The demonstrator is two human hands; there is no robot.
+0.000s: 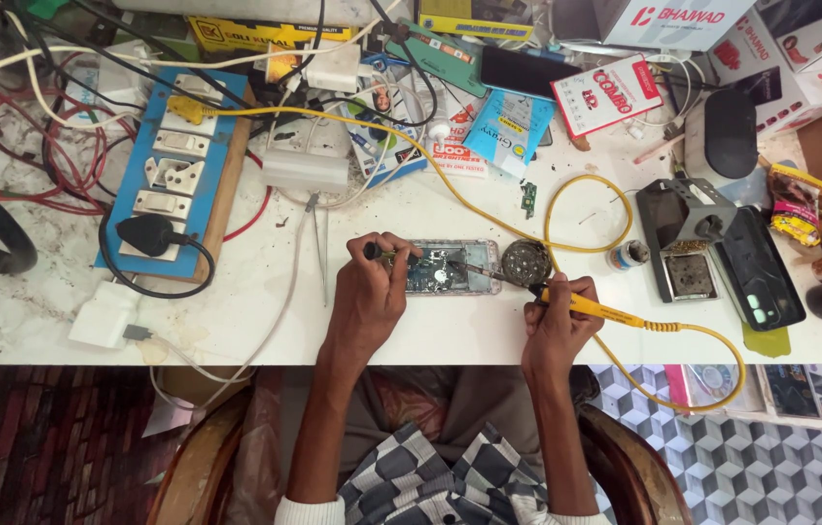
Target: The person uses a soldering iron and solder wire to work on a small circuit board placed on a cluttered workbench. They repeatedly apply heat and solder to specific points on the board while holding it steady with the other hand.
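From the head camera, an opened phone point(452, 266) lies flat on the white surface point(411, 331), just ahead of both hands, with its long side running left to right. The left hand point(372, 292) grips a small tool at the phone's left end. The right hand point(557, 316) grips a yellow soldering iron point(591, 308), its tip pointing left onto the phone. The left hand is nearer.
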